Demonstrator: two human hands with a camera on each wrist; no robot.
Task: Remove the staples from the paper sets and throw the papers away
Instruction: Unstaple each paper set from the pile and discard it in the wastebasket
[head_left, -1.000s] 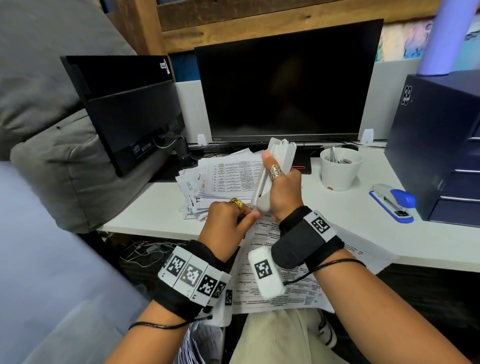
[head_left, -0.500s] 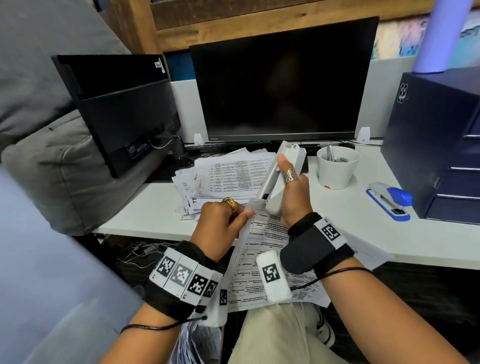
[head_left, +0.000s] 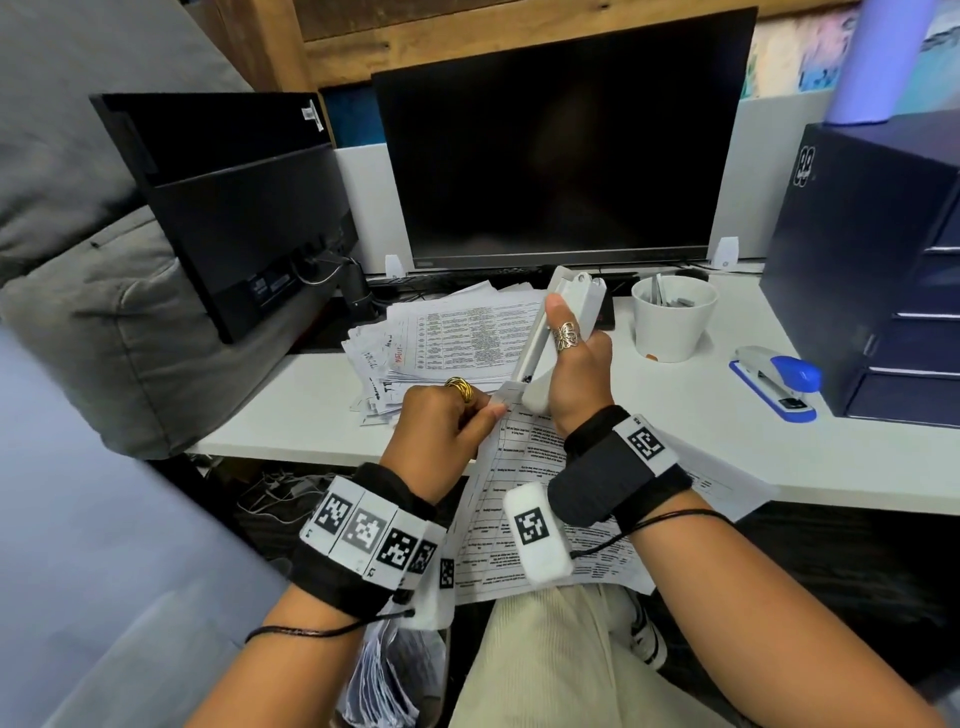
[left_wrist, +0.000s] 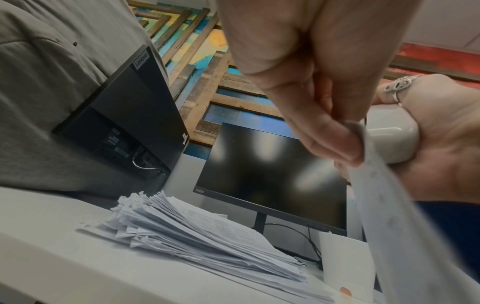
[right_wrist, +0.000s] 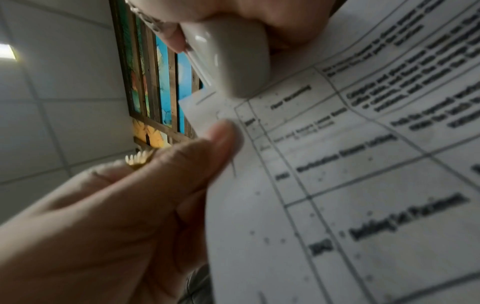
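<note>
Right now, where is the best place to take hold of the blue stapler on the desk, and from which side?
Probably from above, fingers across the blue stapler's narrow sides: it lies flat on the desk, with free space around it.

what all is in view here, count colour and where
printed paper set: one, white with black tables, over the lap and desk edge, corner pinched
long plastic stapler tool: one, white, upright above that corner
loose paper pile: one, white, on the desk before the monitor
flat desk: one, white
large monitor: one, black, centre back
second monitor: one, black, left, back facing us
round cup: one, white, right of the tool
desk stapler: one, blue and white, far right
drawer cabinet: one, dark blue, right edge
left hand: grip pinches the paper corner
right hand: grip around the tool
</note>
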